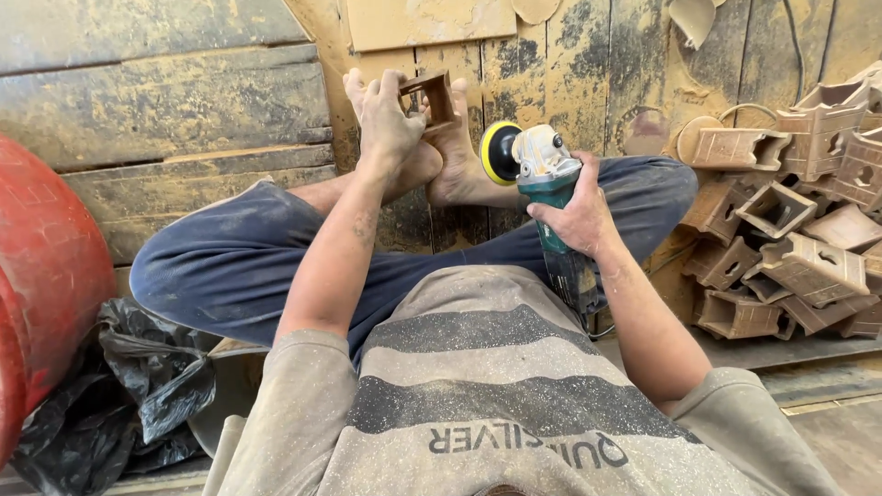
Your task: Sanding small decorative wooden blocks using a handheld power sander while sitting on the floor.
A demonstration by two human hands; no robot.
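I sit cross-legged on a dusty wooden floor. My left hand (386, 118) grips a small square hollow wooden block (432, 96), steadied against my bare feet (459, 156). My right hand (574, 216) holds a green and grey angle grinder (542, 170) by its body. The grinder's round sanding disc (499, 152), black with a yellow rim, faces left, just right of the feet and a little below the block, not touching it.
A heap of several similar carved wooden blocks (790, 230) lies at the right. A red drum (41, 276) and a black plastic bag (138, 386) are at the left. Wooden planks (165, 101) cover the floor ahead; the grinder's cord (602, 329) trails by my right side.
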